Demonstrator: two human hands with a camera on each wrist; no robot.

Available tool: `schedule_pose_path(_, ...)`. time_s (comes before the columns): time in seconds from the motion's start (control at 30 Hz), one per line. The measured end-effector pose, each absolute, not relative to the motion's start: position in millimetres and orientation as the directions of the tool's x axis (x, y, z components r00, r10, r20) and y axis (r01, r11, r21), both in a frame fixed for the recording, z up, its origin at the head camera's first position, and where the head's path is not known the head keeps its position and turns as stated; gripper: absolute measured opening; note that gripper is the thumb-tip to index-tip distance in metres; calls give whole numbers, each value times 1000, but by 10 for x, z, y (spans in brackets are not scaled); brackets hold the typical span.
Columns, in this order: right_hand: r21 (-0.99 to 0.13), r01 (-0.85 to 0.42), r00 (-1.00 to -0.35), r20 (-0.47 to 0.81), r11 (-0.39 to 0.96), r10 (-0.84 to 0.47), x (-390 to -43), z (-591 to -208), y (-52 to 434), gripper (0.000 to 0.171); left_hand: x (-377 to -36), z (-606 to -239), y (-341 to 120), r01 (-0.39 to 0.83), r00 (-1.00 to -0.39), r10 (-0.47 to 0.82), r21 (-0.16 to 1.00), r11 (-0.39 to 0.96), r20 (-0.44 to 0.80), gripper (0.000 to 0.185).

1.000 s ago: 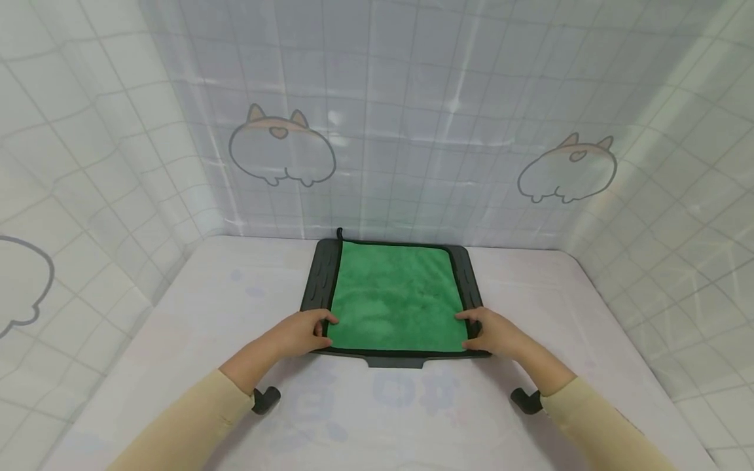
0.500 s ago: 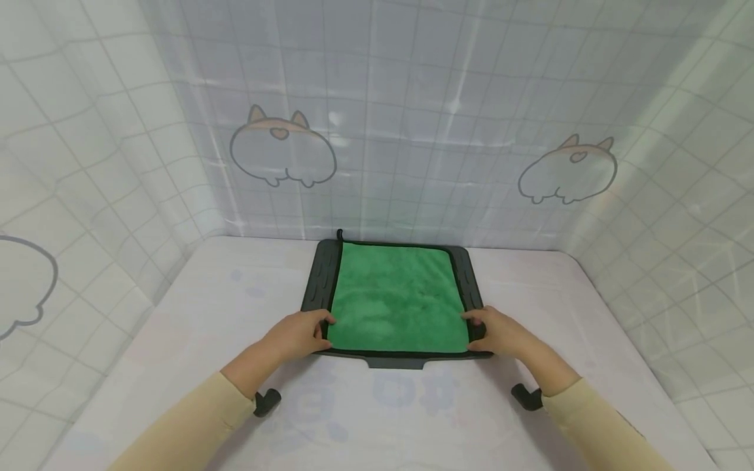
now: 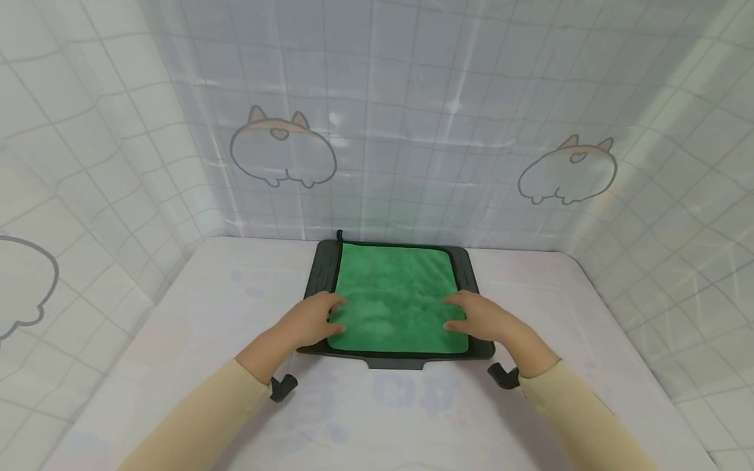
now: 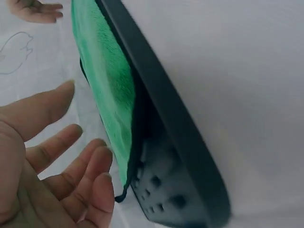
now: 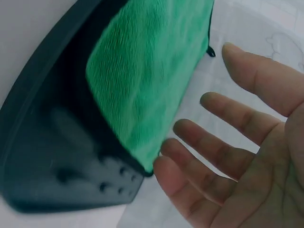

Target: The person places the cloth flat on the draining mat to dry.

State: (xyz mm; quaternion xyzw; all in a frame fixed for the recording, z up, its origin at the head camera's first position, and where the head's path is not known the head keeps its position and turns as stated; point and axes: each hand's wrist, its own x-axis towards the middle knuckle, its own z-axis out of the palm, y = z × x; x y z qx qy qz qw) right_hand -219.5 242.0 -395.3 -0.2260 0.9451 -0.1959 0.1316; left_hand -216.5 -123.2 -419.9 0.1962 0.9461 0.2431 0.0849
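Observation:
A green cloth with black edging lies spread flat on a dark grey tray. At its upper left corner a small black loop sticks out. My left hand hovers over the cloth's left edge, fingers loosely bent and apart, holding nothing. Over the right edge my right hand hangs in the same way, its fingers spread. Both wrist views show a gap between the fingers and the green cloth. The tray's end has several small holes or studs, partly blurred.
The tray stands on a pale printed tablecloth, close to the back wall. Grid-patterned sheeting with cartoon animal drawings encloses the table at the back and both sides. A dark curved piece sits by each sleeve cuff.
Both hands have left the cloth's lower side edges, which they touched before. They have risen and moved inward and farther forward. Cloth and tray stay in place.

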Motion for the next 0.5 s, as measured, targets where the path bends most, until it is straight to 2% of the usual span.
schedule_pose_path(0.2,-383,-420,-844,-169,823,-510,-2297,-4029,2181,64,-2292,-4228,-1026,398,-883,467,446,802,-50,68)
schedule_pose_path(0.5,-303,-439,-796,-306,846,-522,-2407,-4126,1938,86,-2422,-4302,-753,371,-857,464,356,858,-226,85)
